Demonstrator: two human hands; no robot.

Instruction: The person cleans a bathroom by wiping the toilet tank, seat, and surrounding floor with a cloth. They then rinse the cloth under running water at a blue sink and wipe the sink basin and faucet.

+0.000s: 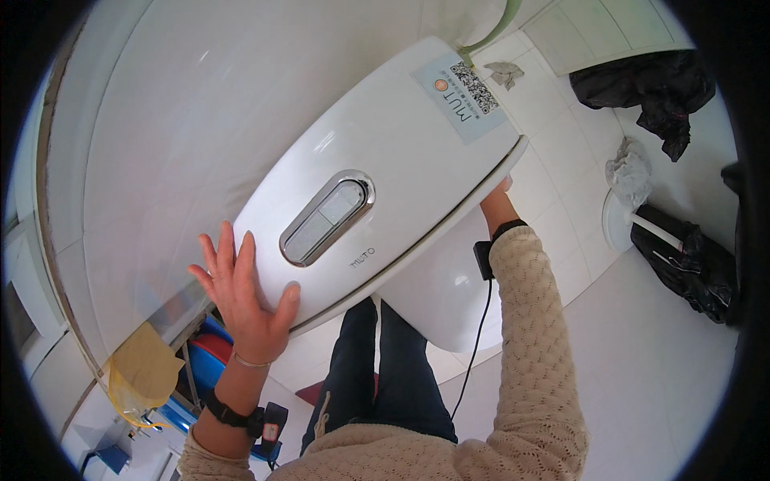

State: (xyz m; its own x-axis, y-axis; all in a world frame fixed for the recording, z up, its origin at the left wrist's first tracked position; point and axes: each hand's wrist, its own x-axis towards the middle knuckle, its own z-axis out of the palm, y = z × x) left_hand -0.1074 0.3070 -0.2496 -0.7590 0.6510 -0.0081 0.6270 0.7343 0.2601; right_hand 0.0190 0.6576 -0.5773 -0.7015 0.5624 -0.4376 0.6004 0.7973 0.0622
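Observation:
A glossy white toilet tank lid (401, 168) fills the middle of the head view, slanting from lower left to upper right. Set into its top is a chrome-rimmed, two-part flush button (327, 218), and a pale blue sticker (449, 100) is near the far right end. My left hand (250, 297) rests with spread fingers against the lid's left end, its thumb on top. At the right, beside the lid's near edge, is my right hand (504, 192); its fingers are hidden beneath or behind that edge. The white toilet seat cover (445, 280) shows below the tank.
A pale green hose (501, 32) runs down behind the tank. Crumpled paper (505, 74) lies on the tiled floor. Black plastic bags (642, 88) and a white bin (616, 220) stand at right. Blue and red plastic items (210, 349) and a yellow bag (138, 385) are at lower left.

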